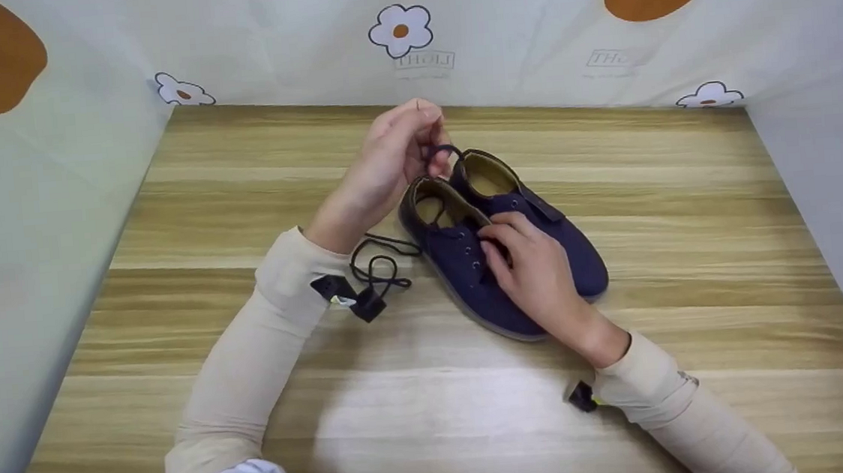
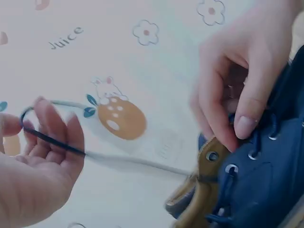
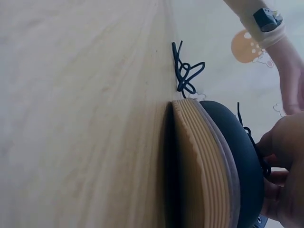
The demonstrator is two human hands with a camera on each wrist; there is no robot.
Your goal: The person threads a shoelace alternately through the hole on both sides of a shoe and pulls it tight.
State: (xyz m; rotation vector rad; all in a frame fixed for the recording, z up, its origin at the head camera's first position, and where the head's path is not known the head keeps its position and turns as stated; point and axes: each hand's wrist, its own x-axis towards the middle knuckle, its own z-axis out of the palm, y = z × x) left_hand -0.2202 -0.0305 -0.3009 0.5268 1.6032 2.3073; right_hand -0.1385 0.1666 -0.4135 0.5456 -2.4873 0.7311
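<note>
A navy lace-up shoe [image 1: 499,309] with a tan lining sits on the table, its toe pointing toward the lower right. My left hand [image 1: 392,145], raised just behind the heel, holds a dark shoelace [image 2: 59,144]. That lace loops over the curled fingers and runs taut to the shoe's top eyelets in the left wrist view. Over the eyelet rows lies my right hand [image 1: 536,265], its thumb and fingers pinching the edge of the shoe's eyelet flap [image 2: 209,156]. The fingertips partly hide the tongue.
A second navy shoe [image 1: 581,254] stands close against the first, on its right. The other lace end [image 1: 379,277] lies in loose curls on the wooden table [image 1: 195,322], left of the shoes. A patterned white curtain [image 1: 286,44] closes off the back and sides.
</note>
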